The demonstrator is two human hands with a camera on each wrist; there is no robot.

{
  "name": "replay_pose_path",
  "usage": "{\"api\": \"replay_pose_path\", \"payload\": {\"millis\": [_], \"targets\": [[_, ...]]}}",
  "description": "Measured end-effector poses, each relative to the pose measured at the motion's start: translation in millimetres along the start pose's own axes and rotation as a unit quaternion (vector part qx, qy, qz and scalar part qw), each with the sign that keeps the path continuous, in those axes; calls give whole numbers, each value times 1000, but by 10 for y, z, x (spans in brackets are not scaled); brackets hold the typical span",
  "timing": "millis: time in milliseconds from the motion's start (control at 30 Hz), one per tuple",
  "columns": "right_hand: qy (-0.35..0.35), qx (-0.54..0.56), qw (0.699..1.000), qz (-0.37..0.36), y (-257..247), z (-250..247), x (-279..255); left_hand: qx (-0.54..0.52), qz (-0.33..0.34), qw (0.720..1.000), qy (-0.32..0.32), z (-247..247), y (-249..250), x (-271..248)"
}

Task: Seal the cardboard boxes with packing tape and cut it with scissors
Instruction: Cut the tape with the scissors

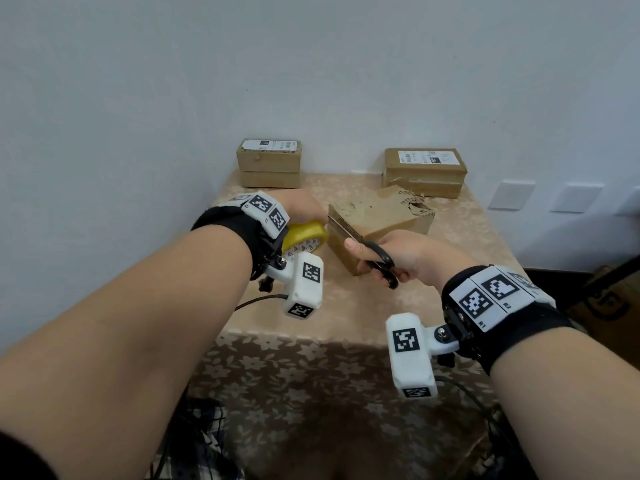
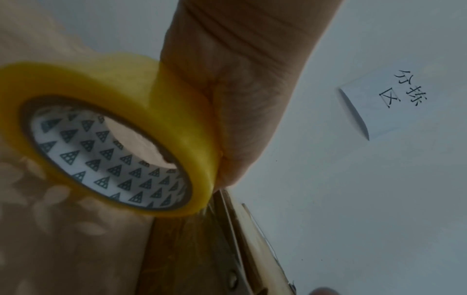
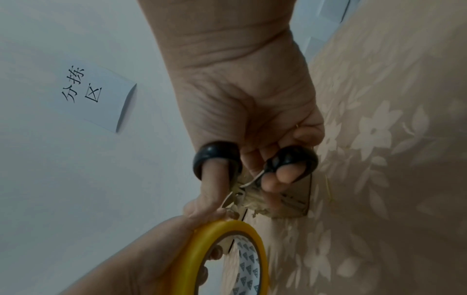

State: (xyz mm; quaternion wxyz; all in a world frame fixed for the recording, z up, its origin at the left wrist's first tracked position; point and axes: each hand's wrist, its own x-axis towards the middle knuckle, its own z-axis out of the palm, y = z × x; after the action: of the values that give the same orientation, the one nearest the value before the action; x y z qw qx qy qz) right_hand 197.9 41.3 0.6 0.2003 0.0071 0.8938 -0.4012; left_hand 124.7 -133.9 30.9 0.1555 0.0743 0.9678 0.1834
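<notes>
Two hands work at the torn cardboard box (image 1: 379, 223) near the middle of the floral tablecloth (image 1: 467, 244). Left hand (image 1: 299, 206) grips the yellow tape roll (image 1: 306, 235), fingers curled round its rim, just beside the box's left edge. Right hand (image 1: 401, 252) holds the black-handled scissors (image 1: 382, 263), thumb and fingers through the loops, blades hidden at the box's near side. Two sealed labelled boxes stand by the far edge: one at the far-left corner (image 1: 269, 163), one at the far-right corner (image 1: 425, 172).
</notes>
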Motion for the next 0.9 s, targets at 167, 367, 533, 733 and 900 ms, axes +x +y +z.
{"api": "replay_pose_path", "payload": {"millis": [167, 367, 533, 733, 900], "targets": [[2, -9, 1000, -12, 50, -39, 17, -53, -21, 997, 48, 17, -45, -19], [0, 30, 999, -29, 87, -71, -9, -71, -8, 996, 62, 41, -70, -94], [-2, 20, 999, -36, 78, -76, -39, -59, -12, 996, 64, 50, -62, -110], [-16, 22, 999, -24, 81, -64, -35, -48, -4, 996, 75, 73, -37, -119], [-93, 79, 992, 19, 88, -32, -29, -34, 3, 997, 71, 89, -27, -131]]}}
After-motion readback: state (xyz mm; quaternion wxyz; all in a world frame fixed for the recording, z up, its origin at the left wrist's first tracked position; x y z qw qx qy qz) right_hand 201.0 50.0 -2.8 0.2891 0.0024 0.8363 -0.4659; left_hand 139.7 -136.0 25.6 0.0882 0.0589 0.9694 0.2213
